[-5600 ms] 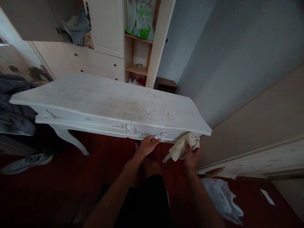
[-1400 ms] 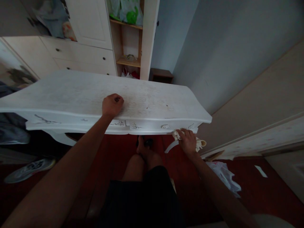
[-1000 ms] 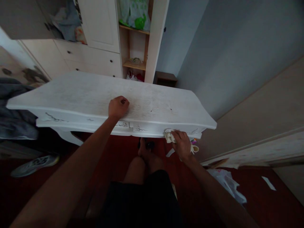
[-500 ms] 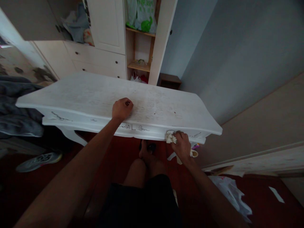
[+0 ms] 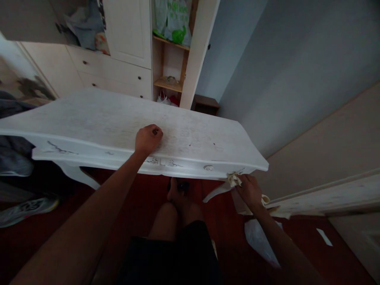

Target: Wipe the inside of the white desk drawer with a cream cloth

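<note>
A white desk (image 5: 118,114) with a worn, smudged top and carved scrollwork on its front stretches across the view. My left hand (image 5: 148,139) rests on the desktop near the front edge, curled into a loose fist with a dark hollow showing; I make out nothing in it. At the right end of the desk's front, my right hand (image 5: 249,192) grips a crumpled whitish cloth or paper wad (image 5: 234,179), pressed against the carved panel by the lower edge. A round carved knob (image 5: 208,168) sits on the drawer front to its left.
Behind the desk stands a white wardrobe (image 5: 124,35) with drawers and an open compartment holding plastic bags (image 5: 175,23). A sneaker (image 5: 29,209) lies on the red floor at left. A pale plastic bag (image 5: 261,239) is on the floor at right, near the wall.
My right hand has moved the crumpled wad rightward along the desk's front, uncovering the round knob. My left fist stays on the desktop. The view has shifted slightly to the right.
</note>
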Available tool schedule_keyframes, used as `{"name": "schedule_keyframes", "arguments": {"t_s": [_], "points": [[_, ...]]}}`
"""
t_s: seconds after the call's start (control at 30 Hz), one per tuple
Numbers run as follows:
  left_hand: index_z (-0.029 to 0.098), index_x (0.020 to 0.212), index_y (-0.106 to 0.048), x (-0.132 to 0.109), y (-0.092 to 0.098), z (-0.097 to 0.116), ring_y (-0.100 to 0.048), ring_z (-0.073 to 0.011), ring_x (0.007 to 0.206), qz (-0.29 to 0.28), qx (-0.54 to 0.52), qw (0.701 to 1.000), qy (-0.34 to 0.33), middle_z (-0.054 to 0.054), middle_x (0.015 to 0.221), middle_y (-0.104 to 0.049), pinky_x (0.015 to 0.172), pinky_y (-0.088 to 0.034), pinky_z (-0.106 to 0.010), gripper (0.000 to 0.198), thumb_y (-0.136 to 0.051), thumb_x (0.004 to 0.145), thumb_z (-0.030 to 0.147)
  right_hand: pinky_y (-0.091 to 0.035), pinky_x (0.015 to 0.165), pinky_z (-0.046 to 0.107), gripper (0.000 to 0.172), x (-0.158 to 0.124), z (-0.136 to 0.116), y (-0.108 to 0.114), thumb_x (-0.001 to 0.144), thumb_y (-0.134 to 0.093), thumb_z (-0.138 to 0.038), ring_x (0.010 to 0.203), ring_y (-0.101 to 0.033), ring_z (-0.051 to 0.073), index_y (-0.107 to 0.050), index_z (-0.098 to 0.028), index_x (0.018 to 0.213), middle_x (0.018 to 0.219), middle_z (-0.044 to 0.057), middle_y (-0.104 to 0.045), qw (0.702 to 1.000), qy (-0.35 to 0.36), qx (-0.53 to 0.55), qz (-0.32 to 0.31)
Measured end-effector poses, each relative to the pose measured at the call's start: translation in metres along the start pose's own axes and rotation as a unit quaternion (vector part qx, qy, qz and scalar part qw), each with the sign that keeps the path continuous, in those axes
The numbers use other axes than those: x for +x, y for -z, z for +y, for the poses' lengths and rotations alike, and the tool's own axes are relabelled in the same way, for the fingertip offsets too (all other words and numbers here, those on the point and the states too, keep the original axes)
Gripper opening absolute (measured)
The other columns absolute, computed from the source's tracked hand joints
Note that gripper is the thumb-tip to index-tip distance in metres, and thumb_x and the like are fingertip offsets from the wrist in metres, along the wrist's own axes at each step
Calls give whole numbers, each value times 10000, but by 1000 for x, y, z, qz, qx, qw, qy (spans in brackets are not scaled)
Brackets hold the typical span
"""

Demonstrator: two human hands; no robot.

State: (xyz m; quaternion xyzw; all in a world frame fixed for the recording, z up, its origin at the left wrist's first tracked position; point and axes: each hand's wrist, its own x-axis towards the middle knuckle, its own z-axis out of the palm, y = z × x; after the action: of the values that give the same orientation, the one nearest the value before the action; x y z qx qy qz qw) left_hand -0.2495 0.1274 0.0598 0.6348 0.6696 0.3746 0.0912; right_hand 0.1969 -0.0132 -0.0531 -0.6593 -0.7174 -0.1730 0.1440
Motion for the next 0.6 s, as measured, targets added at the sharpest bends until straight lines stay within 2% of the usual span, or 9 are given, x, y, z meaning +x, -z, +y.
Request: {"name": "schedule_keyframes", "arguments": {"t_s": [0.1,0.2,0.3,0.37,0.43,0.53,0.6], "points": [[180,923,-764,0,1,1,-704,-259,869,-6,-3,1000,2,-112,930,-778,801,-509,-348,273,-534,838,298,-524,778,434,305,-12,19,0,770,-561,-239,907,-624,304,-699,-193,1039,977,122,-696,996,-79,40,19],[192,916,-763,0,1,1,-701,-262,869,-6,-3,1000,7,-111,928,-776,802,-511,-354,264,-537,844,309,-544,736,444,342,-22,27,4,747,-587,-359,820,-652,293,-699,-200,1027,950,111,-718,980,-136,142,32],[196,914,-760,-1,2,2,-702,-263,877,-6,-1,1000,5,-108,935,-776,803,-511,-352,259,-537,845,309,-562,717,428,408,-26,18,21,727,-631,-442,793,-676,275,-696,-208,1054,948,90,-738,956,-170,234,41],[199,912,-758,-2,3,3,-702,-263,895,-7,4,1000,0,-104,943,-777,813,-509,-349,252,-537,841,296,-569,739,416,430,-22,5,43,730,-661,-462,818,-688,265,-693,-208,1075,977,85,-742,945,-173,271,67],[205,912,-757,-2,3,3,-703,-262,905,-9,8,1000,0,-96,941,-778,816,-507,-345,248,-537,837,289,-569,786,420,431,-12,-9,71,747,-684,-458,874,-691,267,-693,-211,1100,1040,93,-736,939,-164,274,126],[212,916,-757,-2,3,3,-705,-263,895,-6,7,1000,3,-91,938,-779,806,-506,-342,254,-533,843,306,-560,831,452,472,15,-26,116,758,-726,-428,937,-682,287,-682,-214,1177,1096,110,-710,929,-150,214,262],[215,912,-757,-1,2,2,-706,-262,887,-5,7,1000,5,-94,938,-779,797,-505,-339,257,-531,846,317,-553,862,477,497,40,-34,140,776,-727,-376,973,-672,299,-658,-199,1235,1136,128,-687,921,-105,171,334]]}}
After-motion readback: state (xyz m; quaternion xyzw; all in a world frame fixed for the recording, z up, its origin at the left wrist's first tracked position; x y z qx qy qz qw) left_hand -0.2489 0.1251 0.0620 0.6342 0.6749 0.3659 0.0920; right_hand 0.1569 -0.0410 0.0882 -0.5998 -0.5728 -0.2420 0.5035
